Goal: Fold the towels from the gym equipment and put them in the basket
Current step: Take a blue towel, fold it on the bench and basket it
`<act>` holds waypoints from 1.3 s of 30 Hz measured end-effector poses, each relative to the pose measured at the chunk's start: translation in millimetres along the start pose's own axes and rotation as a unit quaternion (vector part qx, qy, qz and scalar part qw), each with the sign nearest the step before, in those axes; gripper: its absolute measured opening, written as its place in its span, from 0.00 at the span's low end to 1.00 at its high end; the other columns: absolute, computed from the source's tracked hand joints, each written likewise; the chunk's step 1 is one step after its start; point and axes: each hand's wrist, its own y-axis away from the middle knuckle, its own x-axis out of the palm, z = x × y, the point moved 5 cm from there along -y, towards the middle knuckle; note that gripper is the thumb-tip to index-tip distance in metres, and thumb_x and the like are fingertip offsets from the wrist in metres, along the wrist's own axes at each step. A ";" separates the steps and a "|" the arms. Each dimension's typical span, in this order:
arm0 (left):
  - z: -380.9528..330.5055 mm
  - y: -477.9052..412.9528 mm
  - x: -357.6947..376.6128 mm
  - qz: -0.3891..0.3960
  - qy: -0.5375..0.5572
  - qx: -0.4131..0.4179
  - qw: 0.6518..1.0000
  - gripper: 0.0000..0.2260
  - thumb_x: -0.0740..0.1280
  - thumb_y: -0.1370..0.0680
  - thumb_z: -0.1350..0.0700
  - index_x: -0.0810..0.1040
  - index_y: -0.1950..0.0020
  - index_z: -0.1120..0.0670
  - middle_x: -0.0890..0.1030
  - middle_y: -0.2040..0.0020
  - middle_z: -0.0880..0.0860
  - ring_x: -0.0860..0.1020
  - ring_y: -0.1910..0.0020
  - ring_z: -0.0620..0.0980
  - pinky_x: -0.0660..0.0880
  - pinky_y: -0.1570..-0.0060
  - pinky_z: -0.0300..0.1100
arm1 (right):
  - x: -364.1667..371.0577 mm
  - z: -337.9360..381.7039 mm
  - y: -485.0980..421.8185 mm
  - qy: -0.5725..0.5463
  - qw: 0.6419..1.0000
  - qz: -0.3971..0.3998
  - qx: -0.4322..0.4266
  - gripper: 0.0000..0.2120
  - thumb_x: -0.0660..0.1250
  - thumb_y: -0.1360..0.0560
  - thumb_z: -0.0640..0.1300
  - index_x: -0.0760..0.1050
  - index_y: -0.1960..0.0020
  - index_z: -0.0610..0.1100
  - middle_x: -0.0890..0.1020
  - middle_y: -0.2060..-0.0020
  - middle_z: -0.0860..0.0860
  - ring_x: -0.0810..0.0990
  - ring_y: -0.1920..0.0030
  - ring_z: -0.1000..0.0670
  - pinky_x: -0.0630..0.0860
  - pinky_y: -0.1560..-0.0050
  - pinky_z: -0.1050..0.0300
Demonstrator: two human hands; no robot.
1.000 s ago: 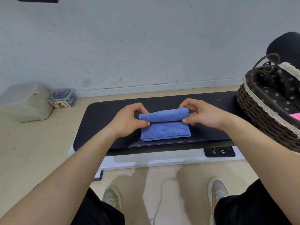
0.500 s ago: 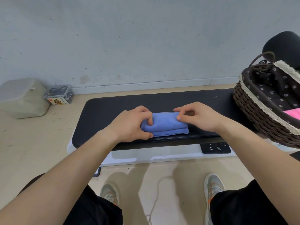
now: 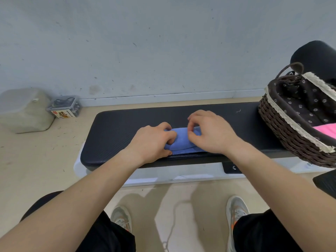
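Two bare hands are on a folded blue towel point(image 3: 181, 140) that lies on the long black gym pad point(image 3: 118, 128), close to the pad's near edge and about in its middle.

Behind the pad stands a pale wall point(image 3: 163, 42) with small marks. Under and around the pad is a tan floor point(image 3: 36, 160). The pad sits on a white base point(image 3: 163, 177).

On the pad's right end sits a brown woven basket point(image 3: 291, 142) with a dark flowered lining and a cream trim. Behind the basket is a black roll point(image 3: 316, 57). Far off the pad's left end, by the wall, is a grey tub point(image 3: 23, 110).

The left hand point(image 3: 151, 140) wraps its bent fingers over the towel's left end, with the thumb at the near edge, so it holds the towel. The right hand point(image 3: 212, 133) has bent fingers too, and its fingertips pinch the top of the towel's right end.

A pink towel point(image 3: 325, 129) lies inside the basket. A small clear box point(image 3: 63, 106) with dark things in it sits just beside the tub. Two grey shoes point(image 3: 121, 217) stand on the floor in front of the pad. A small black button panel point(image 3: 231, 167) is on the base, partly hidden by the right arm.
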 end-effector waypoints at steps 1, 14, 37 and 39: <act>-0.7 -0.5 0.0 -0.002 -0.003 0.004 1.000 0.15 0.70 0.27 0.42 0.65 0.58 0.47 0.71 0.32 0.44 0.75 0.63 0.56 0.76 0.58 0.47 | 4.2 4.9 -2.8 -0.002 1.000 -0.002 0.000 0.11 0.62 0.23 0.51 0.78 0.44 0.53 0.77 0.37 0.56 0.75 0.39 0.48 0.72 0.42 0.50; 19.8 0.2 -28.3 0.022 0.082 -0.045 0.995 0.16 0.64 0.27 0.32 0.81 0.60 0.43 0.78 0.41 0.34 0.77 0.49 0.41 0.72 0.52 0.44 | 61.5 -13.9 10.3 0.127 0.988 0.085 -0.003 0.31 0.38 0.18 0.59 0.49 0.19 0.49 0.58 0.21 0.51 0.55 0.22 0.47 0.56 0.23 0.44; -12.8 -58.4 35.2 -0.059 0.071 -0.225 0.970 0.13 0.55 0.19 0.49 0.74 0.40 0.51 0.75 0.37 0.52 0.73 0.39 0.57 0.70 0.44 0.52 | 33.6 -17.1 -36.2 -0.141 0.968 0.069 0.194 0.24 0.46 0.17 0.55 0.72 0.61 0.44 0.79 0.60 0.48 0.77 0.57 0.46 0.72 0.55 0.49; -13.1 -58.3 35.0 -0.059 0.070 -0.219 0.971 0.13 0.56 0.19 0.49 0.74 0.39 0.51 0.75 0.37 0.51 0.73 0.38 0.57 0.70 0.43 0.53 | 41.0 -14.3 -40.3 -0.112 0.970 0.032 0.213 0.24 0.45 0.17 0.55 0.73 0.60 0.44 0.79 0.57 0.47 0.77 0.53 0.44 0.74 0.52 0.47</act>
